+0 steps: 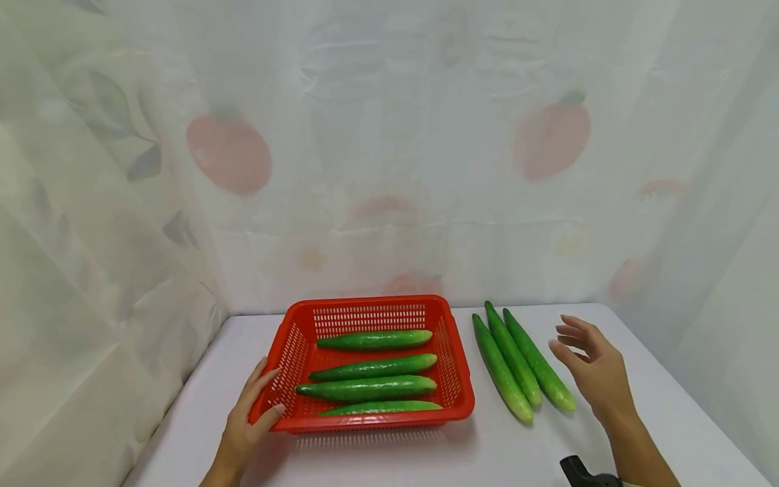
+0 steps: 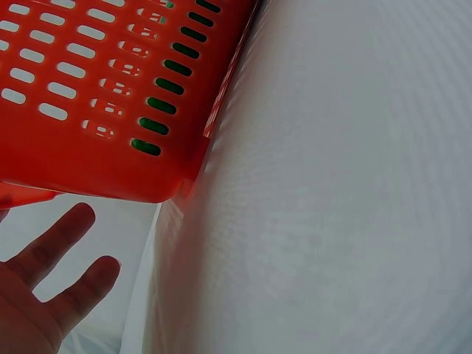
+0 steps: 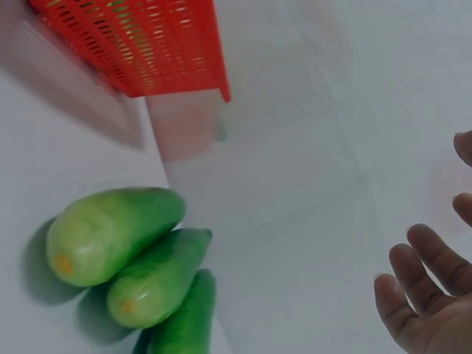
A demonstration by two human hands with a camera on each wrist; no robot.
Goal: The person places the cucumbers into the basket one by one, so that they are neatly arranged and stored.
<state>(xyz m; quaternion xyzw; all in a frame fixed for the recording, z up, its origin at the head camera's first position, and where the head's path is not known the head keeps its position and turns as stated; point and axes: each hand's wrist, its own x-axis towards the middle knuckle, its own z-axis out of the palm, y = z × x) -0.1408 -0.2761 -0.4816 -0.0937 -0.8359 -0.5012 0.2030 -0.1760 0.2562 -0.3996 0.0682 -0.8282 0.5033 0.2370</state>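
In the head view, a red plastic basket with slotted walls sits on the white bench, and four green cucumbers lie crosswise in it, one behind another, their paler ends to the right. The left hand is at the basket's left side near the front corner, its fingers fairly straight and parted, the fingertips reaching over the rim and the thumb lying at the corner. Right of the basket, three loose cucumbers rest side by side on the bench, pale ends toward the person. The right hand is raised just beside them, fingers loosely bent, thumb apart, holding nothing. A black device shows near the right wrist, and a pale curtain printed with red fruit hangs behind. In the left wrist view, the basket's slotted wall fills the upper left, green showing through some slots; below it two digits of the left hand are spread, and the rest is cut off. In the right wrist view, the loose cucumbers lie at lower left, the basket is above them, and the right hand's fingers appear at the right edge, slightly spread and well apart from both.
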